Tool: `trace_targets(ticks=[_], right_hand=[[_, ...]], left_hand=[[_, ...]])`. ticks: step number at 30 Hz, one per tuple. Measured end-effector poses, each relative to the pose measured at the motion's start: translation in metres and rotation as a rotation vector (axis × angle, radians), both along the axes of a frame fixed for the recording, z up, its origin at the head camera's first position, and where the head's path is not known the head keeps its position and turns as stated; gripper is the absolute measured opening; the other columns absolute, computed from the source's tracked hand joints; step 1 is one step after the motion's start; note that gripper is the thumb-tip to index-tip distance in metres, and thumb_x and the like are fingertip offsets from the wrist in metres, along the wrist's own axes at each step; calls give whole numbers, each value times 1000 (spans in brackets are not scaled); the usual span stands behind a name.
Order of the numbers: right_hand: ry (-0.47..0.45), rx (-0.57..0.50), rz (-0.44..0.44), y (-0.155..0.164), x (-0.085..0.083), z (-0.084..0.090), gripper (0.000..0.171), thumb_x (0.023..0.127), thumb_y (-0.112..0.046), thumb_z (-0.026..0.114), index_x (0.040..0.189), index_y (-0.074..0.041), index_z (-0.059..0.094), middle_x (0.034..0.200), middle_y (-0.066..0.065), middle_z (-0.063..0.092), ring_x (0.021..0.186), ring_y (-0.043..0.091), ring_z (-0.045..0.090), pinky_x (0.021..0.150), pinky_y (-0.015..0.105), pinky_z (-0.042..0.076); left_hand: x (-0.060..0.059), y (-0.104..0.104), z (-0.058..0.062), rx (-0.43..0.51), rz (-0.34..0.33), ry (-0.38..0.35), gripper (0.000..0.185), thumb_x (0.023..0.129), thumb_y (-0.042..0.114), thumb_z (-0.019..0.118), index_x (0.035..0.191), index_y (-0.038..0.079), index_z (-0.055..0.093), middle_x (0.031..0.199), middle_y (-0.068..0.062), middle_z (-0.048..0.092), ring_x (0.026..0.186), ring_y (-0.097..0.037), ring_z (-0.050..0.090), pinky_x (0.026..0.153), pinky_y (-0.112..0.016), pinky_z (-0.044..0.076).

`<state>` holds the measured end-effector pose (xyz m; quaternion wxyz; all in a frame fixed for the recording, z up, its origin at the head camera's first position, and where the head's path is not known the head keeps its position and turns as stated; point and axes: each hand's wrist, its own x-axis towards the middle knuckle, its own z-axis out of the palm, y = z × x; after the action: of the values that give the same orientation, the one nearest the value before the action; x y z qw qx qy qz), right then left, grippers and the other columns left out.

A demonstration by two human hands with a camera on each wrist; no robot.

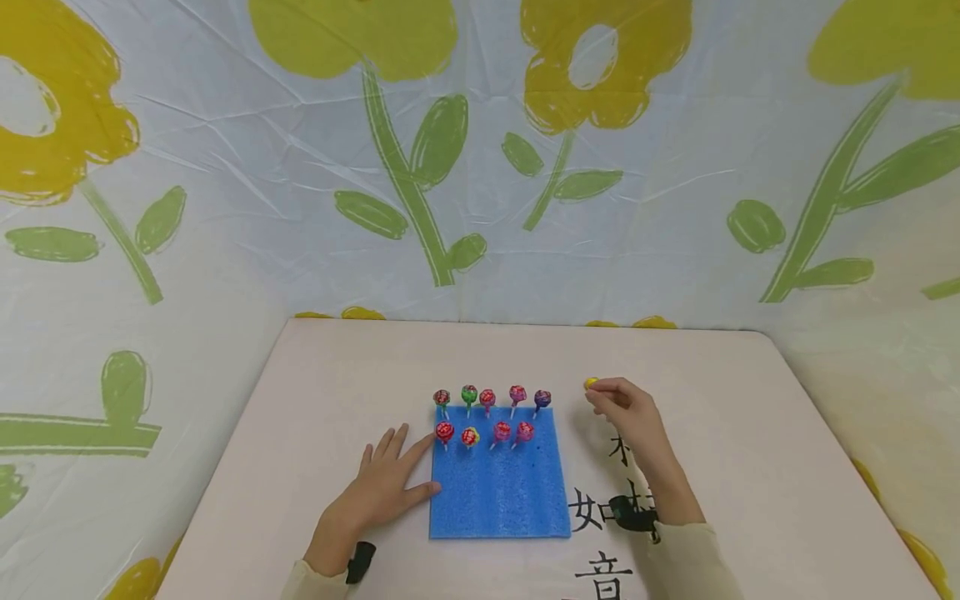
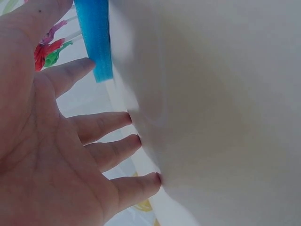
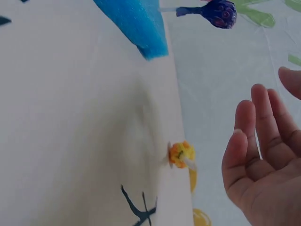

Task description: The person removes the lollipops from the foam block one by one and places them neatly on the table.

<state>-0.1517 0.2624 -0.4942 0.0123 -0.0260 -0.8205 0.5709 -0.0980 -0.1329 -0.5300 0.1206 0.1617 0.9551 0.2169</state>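
A blue foam board (image 1: 498, 496) lies on the table with several wrapped lollipops standing in its far part, in two rows. My left hand (image 1: 382, 483) has its fingers spread at the board's left side. In the left wrist view, a fingertip touches the edge of the foam (image 2: 96, 42), and other fingertips rest on the tabletop. To the right of the board, a yellow lollipop (image 3: 182, 154) lies on the table, its white stick showing in the right wrist view. Over it hovers my right hand (image 1: 626, 412), fingers loosely bent and apart from the candy, holding nothing.
Black printed characters (image 1: 588, 508) mark the pale tabletop (image 1: 337, 367) right of the board. A flower-patterned cloth (image 1: 300, 167) hangs behind the table and at both sides. A purple lollipop (image 3: 218, 13) stands at the board's far right corner, nearest the right hand.
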Motion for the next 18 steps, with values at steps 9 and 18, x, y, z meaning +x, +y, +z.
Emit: trace_targets(ticks=[9,18], right_hand=[[21,-197,159,-13,-2,-12,46,99,-24,66,137,1,55,132,18,61,120,28,59,90,30,53],[-33,-234,219,-29,-10,-21,49,97,-18,68,139,2,53,135,17,60,118,19,59,91,34,52]], left_hand=[[0,0,1,-4,10,-7,76,91,55,67,155,23,40,160,-23,24,147,-48,15,111,-72,10],[1,1,4,11,2,0,75,91,54,68,154,21,42,159,-25,26,146,-49,17,110,-73,12]])
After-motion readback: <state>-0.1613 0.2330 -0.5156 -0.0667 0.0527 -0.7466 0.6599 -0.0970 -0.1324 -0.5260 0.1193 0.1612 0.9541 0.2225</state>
